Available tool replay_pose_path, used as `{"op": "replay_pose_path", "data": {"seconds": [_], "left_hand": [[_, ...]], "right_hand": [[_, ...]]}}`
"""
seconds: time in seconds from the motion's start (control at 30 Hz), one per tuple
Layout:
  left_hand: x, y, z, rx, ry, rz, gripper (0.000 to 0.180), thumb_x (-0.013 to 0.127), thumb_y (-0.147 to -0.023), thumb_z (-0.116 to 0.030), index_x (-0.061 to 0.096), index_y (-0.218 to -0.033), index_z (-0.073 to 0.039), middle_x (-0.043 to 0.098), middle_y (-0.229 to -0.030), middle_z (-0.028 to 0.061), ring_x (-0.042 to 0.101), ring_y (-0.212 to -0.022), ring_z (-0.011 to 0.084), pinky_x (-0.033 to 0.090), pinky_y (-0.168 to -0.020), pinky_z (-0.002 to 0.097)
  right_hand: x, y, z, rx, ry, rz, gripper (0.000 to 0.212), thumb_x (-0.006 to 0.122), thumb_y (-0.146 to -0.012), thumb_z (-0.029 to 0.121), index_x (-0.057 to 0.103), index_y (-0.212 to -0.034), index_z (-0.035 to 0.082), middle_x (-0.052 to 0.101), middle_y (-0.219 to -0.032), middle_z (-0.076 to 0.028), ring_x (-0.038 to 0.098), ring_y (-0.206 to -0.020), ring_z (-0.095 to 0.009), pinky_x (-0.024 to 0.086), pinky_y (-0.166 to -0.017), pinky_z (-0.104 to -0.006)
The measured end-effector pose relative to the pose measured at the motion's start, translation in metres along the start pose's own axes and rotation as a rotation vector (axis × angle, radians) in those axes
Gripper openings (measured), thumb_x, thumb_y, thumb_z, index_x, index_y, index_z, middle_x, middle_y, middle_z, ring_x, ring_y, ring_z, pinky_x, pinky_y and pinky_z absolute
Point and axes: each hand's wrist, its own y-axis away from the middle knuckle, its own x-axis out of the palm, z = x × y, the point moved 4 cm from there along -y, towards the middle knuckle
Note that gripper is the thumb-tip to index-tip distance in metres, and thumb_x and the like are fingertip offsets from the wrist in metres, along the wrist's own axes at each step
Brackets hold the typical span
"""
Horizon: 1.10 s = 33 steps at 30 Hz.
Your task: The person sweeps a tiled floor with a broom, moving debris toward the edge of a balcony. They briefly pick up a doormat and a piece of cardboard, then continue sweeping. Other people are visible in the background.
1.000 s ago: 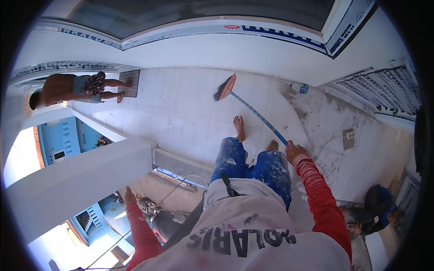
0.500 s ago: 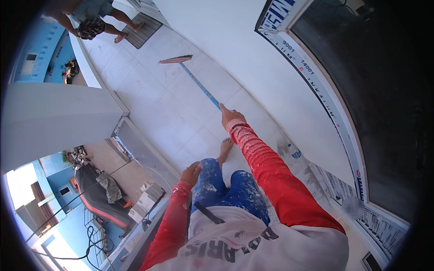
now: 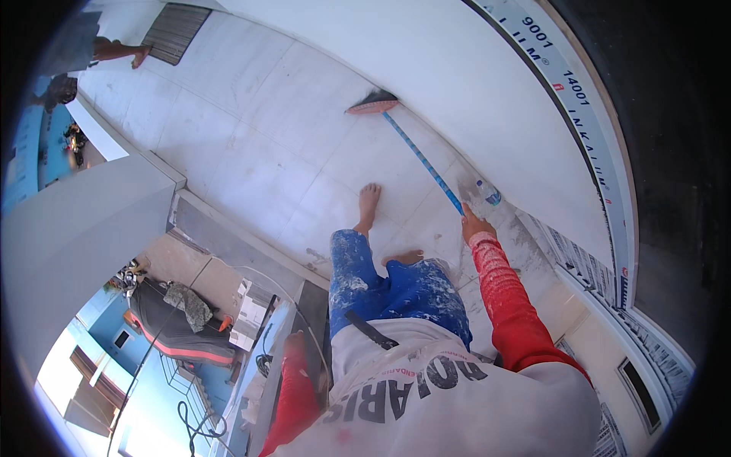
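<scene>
The person's right hand (image 3: 476,224) is closed around the upper end of a long-handled broom (image 3: 415,151), whose blue handle slants away up and to the left across the pale tile floor (image 3: 251,156). The broom's pinkish head, with dark bristles, rests on the floor just beside the foot of the white wall (image 3: 457,91). The left hand (image 3: 295,343) hangs low at the person's left side, near the grey ledge (image 3: 228,232); how its fingers are set cannot be told. A clear plastic bottle (image 3: 488,193) with a blue label lies on the floor near the right hand, close to the wall. The person stands barefoot in blue shorts (image 3: 358,286) splashed with white. At the upper left, another person's bare foot (image 3: 140,56) is beside a dark striped mat (image 3: 177,33).
</scene>
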Motion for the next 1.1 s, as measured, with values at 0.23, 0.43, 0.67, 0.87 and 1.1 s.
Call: {"op": "replay_pose_path", "data": {"seconds": [0.23, 0.43, 0.67, 0.87, 1.1], "left_hand": [[-0.074, 0.014, -0.135, 0.232, -0.047, 0.038, 0.047, 0.056, -0.084, -0.045, 0.066, -0.105, -0.005, 0.064, -0.109, 0.0201, 0.059, -0.106, 0.0360, 0.045, -0.092, 0.0424], [-0.123, 0.010, -0.279, 0.505, -0.293, -0.091, 0.049, 0.055, -0.085, -0.046, 0.064, -0.109, -0.004, 0.062, -0.113, 0.0203, 0.057, -0.109, 0.0366, 0.044, -0.094, 0.0421], [-0.161, 0.103, -0.471, 1.005, -0.244, -0.341, 0.044, 0.052, -0.089, -0.040, 0.063, -0.110, -0.003, 0.065, -0.108, 0.0174, 0.062, -0.102, 0.0310, 0.046, -0.091, 0.0380], [-0.084, 0.185, -0.537, 1.190, -0.390, -0.293, 0.041, 0.052, -0.091, -0.037, 0.063, -0.111, -0.003, 0.066, -0.109, 0.0163, 0.061, -0.106, 0.0288, 0.046, -0.092, 0.0371], [0.083, 0.193, -0.632, 1.292, -0.742, -0.139, 0.040, 0.056, -0.089, -0.037, 0.061, -0.114, -0.006, 0.065, -0.109, 0.0154, 0.062, -0.101, 0.0289, 0.048, -0.087, 0.0378]], "right_hand": [[0.114, 0.115, -0.208, 0.135, -0.146, 0.060, 0.050, 0.040, -0.096, 0.036, 0.026, -0.144, 0.035, 0.060, -0.116, -0.021, 0.059, -0.107, -0.038, 0.046, -0.092, -0.0475], [0.091, 0.130, -0.203, 0.108, -0.243, 0.075, 0.045, 0.037, -0.097, 0.037, 0.031, -0.141, 0.036, 0.059, -0.118, -0.020, 0.060, -0.107, -0.035, 0.048, -0.090, -0.0456], [0.193, 0.079, -0.242, 0.175, -0.463, 0.113, 0.044, 0.033, -0.098, 0.030, 0.032, -0.142, 0.031, 0.057, -0.126, -0.010, 0.059, -0.110, -0.029, 0.049, -0.091, -0.0415], [0.311, 0.160, -0.323, 0.356, -0.634, 0.148, 0.045, 0.035, -0.098, 0.027, 0.031, -0.142, 0.031, 0.057, -0.125, -0.013, 0.059, -0.111, -0.030, 0.049, -0.091, -0.0403], [0.328, 0.181, -0.312, 0.341, -0.842, 0.190, 0.042, 0.040, -0.097, 0.030, 0.037, -0.137, 0.021, 0.062, -0.116, -0.015, 0.064, -0.099, -0.032, 0.052, -0.082, -0.0419]]}}
